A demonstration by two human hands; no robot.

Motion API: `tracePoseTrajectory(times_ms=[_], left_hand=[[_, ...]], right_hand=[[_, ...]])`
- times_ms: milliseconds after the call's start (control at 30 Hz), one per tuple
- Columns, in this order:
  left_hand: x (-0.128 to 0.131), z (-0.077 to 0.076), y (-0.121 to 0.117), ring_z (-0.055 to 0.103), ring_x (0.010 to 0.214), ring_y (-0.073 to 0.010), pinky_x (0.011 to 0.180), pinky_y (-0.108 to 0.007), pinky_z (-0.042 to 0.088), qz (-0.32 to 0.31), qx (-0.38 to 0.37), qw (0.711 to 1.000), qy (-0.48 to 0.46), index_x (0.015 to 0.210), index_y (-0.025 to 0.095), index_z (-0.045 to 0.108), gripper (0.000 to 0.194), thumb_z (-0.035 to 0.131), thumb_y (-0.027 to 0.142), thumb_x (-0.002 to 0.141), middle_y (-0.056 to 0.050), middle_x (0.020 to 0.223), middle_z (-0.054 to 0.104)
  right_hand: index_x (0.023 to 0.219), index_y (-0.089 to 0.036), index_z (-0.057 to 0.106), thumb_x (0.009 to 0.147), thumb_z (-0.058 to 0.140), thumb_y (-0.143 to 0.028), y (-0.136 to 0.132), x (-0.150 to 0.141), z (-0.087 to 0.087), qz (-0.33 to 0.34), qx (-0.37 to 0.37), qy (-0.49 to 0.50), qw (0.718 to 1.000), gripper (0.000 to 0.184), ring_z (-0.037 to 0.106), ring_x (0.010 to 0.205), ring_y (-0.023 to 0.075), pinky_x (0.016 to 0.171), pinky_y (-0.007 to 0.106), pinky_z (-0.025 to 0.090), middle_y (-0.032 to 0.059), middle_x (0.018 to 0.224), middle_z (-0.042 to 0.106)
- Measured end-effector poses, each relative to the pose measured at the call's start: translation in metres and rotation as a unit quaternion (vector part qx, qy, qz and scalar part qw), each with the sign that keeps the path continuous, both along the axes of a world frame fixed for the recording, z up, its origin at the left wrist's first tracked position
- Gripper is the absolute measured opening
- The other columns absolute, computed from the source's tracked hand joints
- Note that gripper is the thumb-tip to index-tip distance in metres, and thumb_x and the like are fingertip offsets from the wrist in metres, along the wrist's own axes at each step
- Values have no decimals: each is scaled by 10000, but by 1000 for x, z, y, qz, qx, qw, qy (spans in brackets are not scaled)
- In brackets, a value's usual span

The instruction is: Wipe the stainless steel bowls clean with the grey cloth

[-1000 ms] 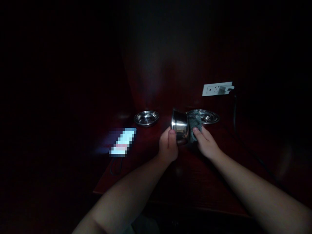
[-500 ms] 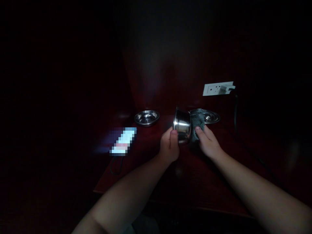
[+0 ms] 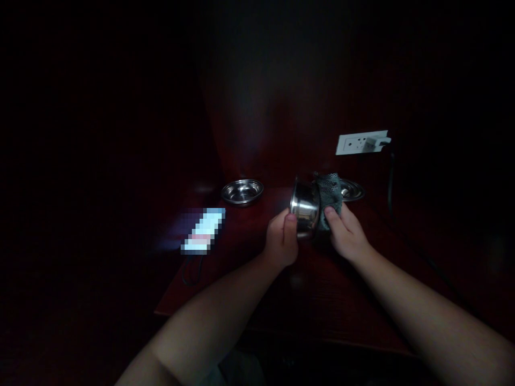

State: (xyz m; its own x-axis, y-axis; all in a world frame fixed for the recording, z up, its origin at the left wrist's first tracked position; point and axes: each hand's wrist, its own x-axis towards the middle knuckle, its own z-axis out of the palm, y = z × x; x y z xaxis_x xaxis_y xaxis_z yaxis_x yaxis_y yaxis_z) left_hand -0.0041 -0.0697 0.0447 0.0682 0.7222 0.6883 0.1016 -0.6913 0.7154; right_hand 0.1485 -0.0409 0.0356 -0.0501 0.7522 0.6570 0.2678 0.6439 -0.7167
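Note:
A shiny steel pot or bowl (image 3: 307, 206) is tipped on its side above the dark red table, its rim facing left. My left hand (image 3: 282, 241) grips it by the rim, thumb on the outer wall and fingers hidden behind. In my right hand (image 3: 346, 233) is a dark grey-green mesh cloth (image 3: 330, 195), pinched under the thumb and pressed against the base of the vessel. Behind the cloth lies a round steel lid or plate (image 3: 353, 191), partly covered. A shallow steel dish (image 3: 242, 192) rests on the table to the left.
A lit phone (image 3: 204, 231), its screen blurred out, lies at the table's left side with a dark strap loop (image 3: 193, 271). On the back wall is a white socket plate (image 3: 362, 142) with a plug, its dark cable (image 3: 390, 185) running down right. The surroundings are very dark.
The cloth and the steel vessel have shifted slightly right, and the cloth sits a little higher. Both hands keep their grips.

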Motion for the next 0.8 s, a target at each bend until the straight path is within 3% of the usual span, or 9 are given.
tracePoseTrajectory(times_ms=[133, 467, 800], left_hand=[[-1, -1, 0, 546, 701, -145, 664, -280, 443, -9, -3, 1000, 9, 893, 136, 605, 441, 233, 373, 918, -68, 799, 628], [0, 3, 0, 534, 682, -130, 637, -260, 441, 21, 1, 1000, -4, 876, 133, 586, 428, 242, 384, 916, -57, 772, 610], [0, 1, -1, 535, 674, -127, 632, -259, 439, 20, 7, 1000, -6, 885, 133, 593, 421, 248, 373, 917, -55, 777, 617]], right_hand=[[1044, -184, 554, 875, 390, -451, 3, -1, -1, -3, -44, 31, 999, 356, 590, 849, 219, 782, 379, 475, 69, 932, 634], [1155, -202, 538, 871, 402, -442, -6, 2, 4, 4, 21, -21, 1000, 396, 566, 897, 230, 853, 390, 443, 85, 999, 610], [1086, -178, 561, 870, 409, -447, 1, 1, 0, 13, -44, 28, 999, 376, 577, 856, 209, 771, 344, 462, 63, 943, 625]])
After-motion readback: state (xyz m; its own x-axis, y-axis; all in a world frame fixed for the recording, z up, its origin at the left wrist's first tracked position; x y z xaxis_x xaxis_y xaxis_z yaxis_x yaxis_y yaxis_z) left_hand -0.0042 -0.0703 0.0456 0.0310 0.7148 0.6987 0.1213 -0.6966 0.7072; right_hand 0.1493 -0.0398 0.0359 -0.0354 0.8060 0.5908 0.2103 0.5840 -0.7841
